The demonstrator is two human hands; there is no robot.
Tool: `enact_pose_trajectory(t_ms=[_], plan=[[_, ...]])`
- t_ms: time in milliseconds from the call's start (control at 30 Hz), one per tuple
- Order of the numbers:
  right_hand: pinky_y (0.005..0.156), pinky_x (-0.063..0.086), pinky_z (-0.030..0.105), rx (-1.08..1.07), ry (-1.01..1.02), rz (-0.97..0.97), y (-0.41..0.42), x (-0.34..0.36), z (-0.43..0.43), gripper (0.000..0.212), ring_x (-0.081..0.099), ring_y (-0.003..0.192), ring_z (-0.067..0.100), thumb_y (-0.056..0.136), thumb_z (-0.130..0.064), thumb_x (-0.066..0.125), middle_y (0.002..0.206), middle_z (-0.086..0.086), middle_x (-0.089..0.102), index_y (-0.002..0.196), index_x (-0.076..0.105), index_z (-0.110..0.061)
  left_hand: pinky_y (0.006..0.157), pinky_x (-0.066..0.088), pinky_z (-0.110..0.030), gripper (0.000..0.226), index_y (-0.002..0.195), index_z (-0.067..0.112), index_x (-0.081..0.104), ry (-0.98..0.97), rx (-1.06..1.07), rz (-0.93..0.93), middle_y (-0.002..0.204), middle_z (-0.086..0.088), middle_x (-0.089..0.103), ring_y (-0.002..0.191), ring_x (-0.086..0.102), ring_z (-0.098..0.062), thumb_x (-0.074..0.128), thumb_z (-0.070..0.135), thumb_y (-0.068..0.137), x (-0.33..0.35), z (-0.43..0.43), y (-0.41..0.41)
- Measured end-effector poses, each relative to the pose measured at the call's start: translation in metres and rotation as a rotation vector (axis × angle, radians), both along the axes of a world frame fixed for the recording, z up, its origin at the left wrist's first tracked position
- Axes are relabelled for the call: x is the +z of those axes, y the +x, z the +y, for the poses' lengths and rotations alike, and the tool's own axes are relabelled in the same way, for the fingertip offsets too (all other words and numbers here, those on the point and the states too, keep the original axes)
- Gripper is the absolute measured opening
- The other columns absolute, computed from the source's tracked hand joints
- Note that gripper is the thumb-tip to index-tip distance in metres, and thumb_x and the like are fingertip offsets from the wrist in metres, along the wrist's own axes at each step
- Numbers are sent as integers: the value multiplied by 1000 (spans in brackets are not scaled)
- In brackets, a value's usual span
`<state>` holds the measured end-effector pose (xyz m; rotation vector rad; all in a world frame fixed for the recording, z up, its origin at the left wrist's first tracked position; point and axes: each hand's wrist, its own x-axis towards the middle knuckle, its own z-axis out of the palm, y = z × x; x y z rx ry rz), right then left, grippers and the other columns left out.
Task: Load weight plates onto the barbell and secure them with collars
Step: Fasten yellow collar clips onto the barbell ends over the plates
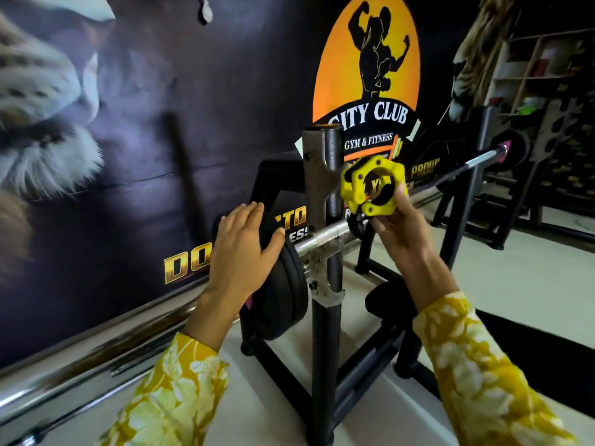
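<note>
Already the near end of the barbell (pixel 325 235) carries black weight plates (pixel 283 284), pushed up toward the rack upright (pixel 323 220). On the left, the left hand (pixel 244 243) lies spread and flat over the top rim of the plates, fingers open, gripping nothing. To the right of the upright, the right hand (pixel 396 226) pinches a yellow collar (pixel 372 185) between thumb and fingertips, holding it up in the air above the bar and clear of the sleeve. So, by my reading, loading on this side looks finished while securing has not begun: the collar has yet to go over the sleeve end outside the plates. The far end of the bar, at right, seems to hold a dark plate; whether a collar sits there I cannot tell. The wall banner (pixel 367 91) reads "CITY CLUB" and "GYM & FITNESS"; other lettering is partly hidden.
</note>
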<state>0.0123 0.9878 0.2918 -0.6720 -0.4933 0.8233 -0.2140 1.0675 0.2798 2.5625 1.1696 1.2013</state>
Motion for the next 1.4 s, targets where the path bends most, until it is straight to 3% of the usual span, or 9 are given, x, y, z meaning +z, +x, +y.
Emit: enact_pose_trajectory(t_ms=[133,233,367,500,567,700,867,1033,1400], plan=[[61,55,20,-70,-45,-30,-52,-32,-45,25,71,76,10,83,-31,57,81,-1,75,75,76,-18,114,25,-40,50,135,9,45,-12,-119,-176,142,-11,46,135,34,-23,47,39,95,-2,-12,-6],[59,54,18,-109,-82,-48,-90,-47,-72,25,71,77,9,74,-35,58,82,-2,76,74,77,-19,101,39,-18,47,127,11,55,-10,-375,-374,127,-7,59,120,52,-15,53,39,90,-12,-34,-17],[68,57,22,-252,-120,-84,-141,-57,-91,29,70,77,10,73,-38,57,78,-3,75,72,77,-17,87,48,-14,59,123,21,57,-435,-759,-391,113,3,66,102,62,-1,71,46,72,-24,-51,-36],[72,57,25,-326,-138,-124,-195,-63,-106,31,70,74,14,77,-38,53,78,-2,74,84,72,-14,76,51,-16,31,100,31,68,-766,-1041,-446,94,9,73,91,68,-7,75,23,71,-38,-55,-63],[68,57,23,-364,-145,-148,-224,-65,-115,33,70,73,16,80,-36,51,79,3,74,85,72,-12,81,52,-23,37,106,16,68,-909,-1068,-498,98,-1,73,94,67,-14,73,18,70,-48,-59,-78],[71,56,24,-428,-183,-222,-284,-78,-133,44,69,80,17,88,-34,45,83,8,73,67,70,-5,70,51,-16,17,89,22,75,-992,-1182,-529,85,4,75,82,68,-6,71,14,74,-67,-79,-117],[100,43,52,-471,-326,-299,-348,-92,-157,43,58,106,43,92,-30,45,112,32,59,99,57,11,72,52,-18,35,98,9,71,-1053,-1099,-688,87,0,75,83,68,-11,73,19,65,-82,-99,-182],[89,52,30,-432,-378,-268,-421,-112,-172,41,66,93,25,78,-39,58,98,14,70,105,67,-9,69,50,-14,27,96,11,71,-1083,-1076,-655,83,4,75,80,68,-7,72,12,69,-97,-108,-261],[82,54,21,-276,-442,-513,-539,-104,-119,41,65,97,6,81,-24,56,107,-2,68,122,56,-16,71,51,-15,28,92,35,74,-1065,-1093,-515,90,8,75,87,68,-7,75,25,66,-91,-23,-403]])
